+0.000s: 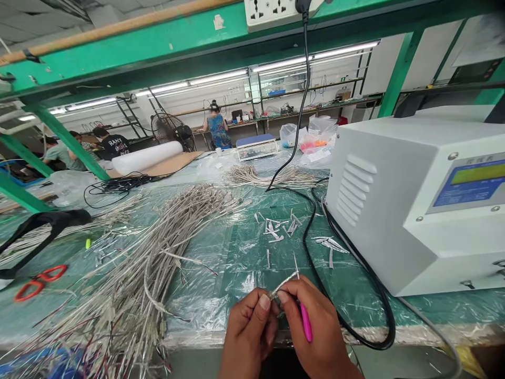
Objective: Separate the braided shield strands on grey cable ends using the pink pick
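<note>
My left hand (252,318) is closed, pinching a thin silvery cable (284,282) between thumb and fingers near the table's front edge. My right hand (313,321) wraps round a pink-handled tool (306,322); a thin metal point shows at the cable's tip, but I cannot tell if it belongs to this tool. The right thumb and forefinger are close against the cable, beside the left fingertips. To the left lies a large bundle of similar cables (173,237), some with bared wire ends. White scraps (274,230) are scattered beyond my hands.
A white machine (366,210) with a display stands at right, a black power cord (305,237) looping beside it. Orange-handled scissors (41,282) lie at far left. More cables (272,176), a blue-topped scale (257,147) and plastic bags sit farther back. People are in the background.
</note>
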`<state>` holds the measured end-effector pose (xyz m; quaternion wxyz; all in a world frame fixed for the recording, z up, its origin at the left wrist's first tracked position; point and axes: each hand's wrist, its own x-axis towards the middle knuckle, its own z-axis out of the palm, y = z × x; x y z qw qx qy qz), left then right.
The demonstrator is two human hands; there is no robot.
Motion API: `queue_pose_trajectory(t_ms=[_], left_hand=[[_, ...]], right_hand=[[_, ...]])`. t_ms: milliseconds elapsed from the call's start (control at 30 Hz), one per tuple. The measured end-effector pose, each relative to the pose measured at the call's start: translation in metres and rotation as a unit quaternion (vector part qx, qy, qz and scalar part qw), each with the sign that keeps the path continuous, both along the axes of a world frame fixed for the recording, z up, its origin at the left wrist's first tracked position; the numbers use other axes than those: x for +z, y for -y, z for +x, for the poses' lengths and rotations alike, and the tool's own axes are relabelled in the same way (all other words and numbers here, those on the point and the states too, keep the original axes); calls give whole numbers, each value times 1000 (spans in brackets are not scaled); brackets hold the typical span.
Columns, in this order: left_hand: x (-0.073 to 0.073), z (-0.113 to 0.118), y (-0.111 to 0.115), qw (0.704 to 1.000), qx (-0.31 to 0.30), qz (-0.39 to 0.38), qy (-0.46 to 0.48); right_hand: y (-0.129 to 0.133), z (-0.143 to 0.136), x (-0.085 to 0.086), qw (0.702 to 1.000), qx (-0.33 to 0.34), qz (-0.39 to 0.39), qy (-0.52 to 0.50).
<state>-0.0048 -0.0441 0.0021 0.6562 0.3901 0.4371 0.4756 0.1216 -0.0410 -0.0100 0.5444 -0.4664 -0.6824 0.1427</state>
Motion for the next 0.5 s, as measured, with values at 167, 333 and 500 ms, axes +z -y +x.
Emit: queue_pose_trajectory(t_ms=[167,333,500], left_hand=[[-1,0,0,1000,13,7,11],[-5,6,2,997,61,54,-10],[-6,7,3,995,68,65,-31]], right_hand=[[0,-4,-8,996,-19,64,52],[1,-4,-7,998,-6,56,27],[3,2,0,989,-5,-68,-128]])
